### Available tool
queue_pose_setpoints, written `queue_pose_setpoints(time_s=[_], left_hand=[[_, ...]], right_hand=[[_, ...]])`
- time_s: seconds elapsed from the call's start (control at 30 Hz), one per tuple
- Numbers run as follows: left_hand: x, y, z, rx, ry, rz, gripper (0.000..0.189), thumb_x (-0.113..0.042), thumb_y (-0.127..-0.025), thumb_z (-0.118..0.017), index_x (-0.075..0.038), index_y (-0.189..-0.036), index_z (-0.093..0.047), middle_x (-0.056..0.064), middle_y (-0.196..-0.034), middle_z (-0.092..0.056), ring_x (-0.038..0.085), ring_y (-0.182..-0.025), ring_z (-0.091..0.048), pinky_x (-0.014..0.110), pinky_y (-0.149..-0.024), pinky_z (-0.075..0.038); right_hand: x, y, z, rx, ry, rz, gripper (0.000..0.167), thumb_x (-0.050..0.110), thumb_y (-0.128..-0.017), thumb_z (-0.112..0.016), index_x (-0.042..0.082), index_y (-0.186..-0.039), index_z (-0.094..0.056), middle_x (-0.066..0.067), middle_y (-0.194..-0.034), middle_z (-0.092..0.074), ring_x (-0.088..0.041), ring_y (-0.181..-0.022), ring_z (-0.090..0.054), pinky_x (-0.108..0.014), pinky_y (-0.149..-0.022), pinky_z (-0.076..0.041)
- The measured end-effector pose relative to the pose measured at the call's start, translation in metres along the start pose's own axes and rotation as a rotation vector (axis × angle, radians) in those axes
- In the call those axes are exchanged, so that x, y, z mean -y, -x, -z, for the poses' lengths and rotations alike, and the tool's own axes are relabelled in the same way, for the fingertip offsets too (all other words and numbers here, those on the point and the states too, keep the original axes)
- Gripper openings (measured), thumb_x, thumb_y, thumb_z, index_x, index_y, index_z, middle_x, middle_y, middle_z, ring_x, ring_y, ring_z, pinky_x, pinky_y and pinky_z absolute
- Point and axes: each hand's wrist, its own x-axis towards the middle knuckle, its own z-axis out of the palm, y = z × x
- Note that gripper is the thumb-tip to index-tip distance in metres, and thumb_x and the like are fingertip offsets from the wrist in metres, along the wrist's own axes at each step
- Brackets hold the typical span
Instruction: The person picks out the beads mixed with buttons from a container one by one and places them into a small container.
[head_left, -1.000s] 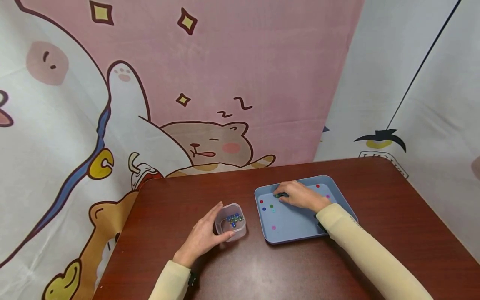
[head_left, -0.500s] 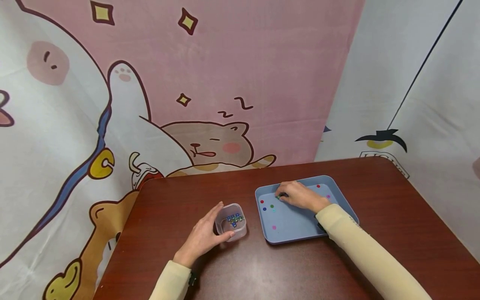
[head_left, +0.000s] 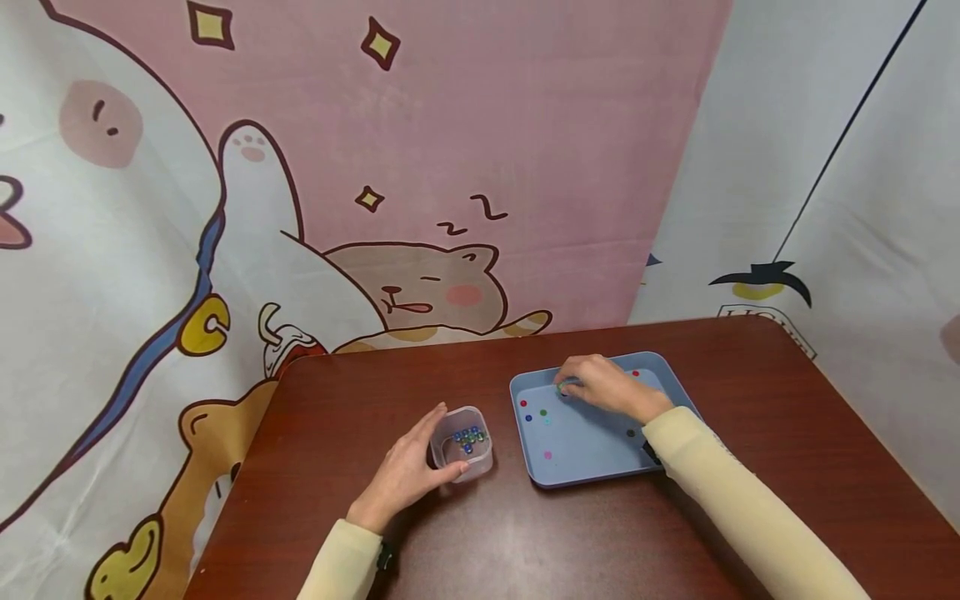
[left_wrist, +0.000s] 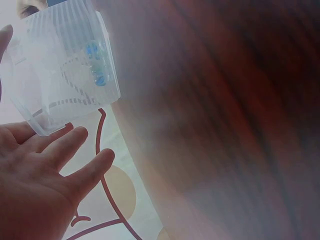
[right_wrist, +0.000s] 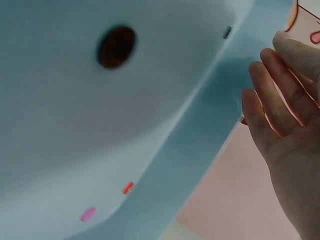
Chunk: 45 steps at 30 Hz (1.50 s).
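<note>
My left hand [head_left: 407,467] holds a clear plastic box [head_left: 480,468] on the table, thumb at its near side and fingers along its far left side. Several blue and greenish glass marbles [head_left: 469,437] lie inside the box. Over the back of a blue-grey tray [head_left: 592,450], my right hand [head_left: 603,387] brings thumb and fingertips together on a small green piece [head_left: 562,387], mostly hidden by the fingers. Small coloured buttons lie scattered on the tray, among them a red button [head_left: 523,403], a blue button [head_left: 528,418] and a pink button [head_left: 547,455].
The dark reddish wooden table [head_left: 375,383] carries both containers, with a gap between box and tray. The tray's raised rim [right_wrist: 192,142] shows in the right wrist view. Behind the table hangs a cartoon-printed cloth [head_left: 525,167].
My right hand has shifted slightly right with the green piece at its fingertips. A dark button has come into sight beside the wrist, and a pink one is now covered. The left hand stays put.
</note>
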Motion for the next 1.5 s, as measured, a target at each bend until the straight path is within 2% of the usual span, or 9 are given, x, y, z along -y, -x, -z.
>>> queue_pose_setpoints(time_s=[0.43, 0.67, 0.83, 1.03, 1.27, 1.5], left_hand=[[0.001, 0.0, -0.001, -0.009, 0.001, -0.014, 0.103, -0.062, -0.082, -0.08, -0.012, -0.161, -0.037, 0.008, -0.163, -0.041, 0.032, -0.138, -0.053, 0.056, -0.109, -0.045], [0.001, 0.001, 0.0, -0.001, -0.005, -0.002, 0.102, -0.063, -0.083, -0.079, -0.016, -0.162, -0.036, 0.006, -0.164, -0.039, 0.032, -0.139, -0.052, 0.058, -0.109, -0.044], [0.001, 0.001, 0.0, -0.002, -0.007, -0.002, 0.102, -0.064, -0.083, -0.079, -0.018, -0.163, -0.035, 0.006, -0.164, -0.039, 0.033, -0.139, -0.052, 0.058, -0.109, -0.044], [0.001, 0.0, 0.0, -0.004, -0.015, -0.013, 0.102, -0.062, -0.083, -0.079, -0.013, -0.162, -0.037, 0.007, -0.163, -0.04, 0.033, -0.138, -0.053, 0.058, -0.108, -0.044], [0.001, 0.0, 0.0, -0.004, -0.013, -0.011, 0.102, -0.064, -0.083, -0.079, -0.013, -0.162, -0.037, 0.007, -0.163, -0.04, 0.033, -0.138, -0.053, 0.058, -0.108, -0.044], [0.002, 0.0, 0.0, -0.009, -0.014, -0.018, 0.102, -0.064, -0.083, -0.078, -0.014, -0.161, -0.038, 0.007, -0.163, -0.041, 0.032, -0.138, -0.052, 0.057, -0.109, -0.045]], right_hand=[[0.015, 0.006, 0.028, -0.095, -0.009, 0.046, 0.018, 0.01, -0.093, -0.078, 0.007, -0.111, -0.078, -0.002, -0.111, -0.073, -0.024, -0.105, -0.07, -0.045, -0.089, -0.058], [0.028, 0.009, 0.036, -0.137, -0.016, 0.084, 0.019, 0.016, -0.093, -0.079, 0.011, -0.111, -0.078, -0.001, -0.111, -0.073, -0.024, -0.104, -0.07, -0.042, -0.089, -0.058], [0.039, 0.011, 0.036, -0.19, -0.044, 0.11, 0.019, 0.018, -0.093, -0.079, 0.014, -0.111, -0.077, 0.004, -0.112, -0.073, -0.018, -0.105, -0.07, -0.041, -0.088, -0.058], [0.057, 0.011, 0.033, -0.237, -0.088, 0.14, 0.017, 0.021, -0.095, -0.078, 0.017, -0.112, -0.077, 0.007, -0.114, -0.072, -0.014, -0.107, -0.069, -0.039, -0.088, -0.058], [0.076, 0.01, 0.028, -0.245, -0.131, 0.124, 0.02, 0.023, -0.095, -0.078, 0.018, -0.115, -0.077, 0.009, -0.117, -0.071, -0.011, -0.111, -0.068, -0.038, -0.091, -0.057], [0.09, 0.006, 0.017, -0.271, -0.17, 0.21, 0.018, 0.019, -0.095, -0.077, 0.014, -0.112, -0.078, 0.006, -0.115, -0.072, -0.012, -0.108, -0.069, -0.037, -0.088, -0.058]])
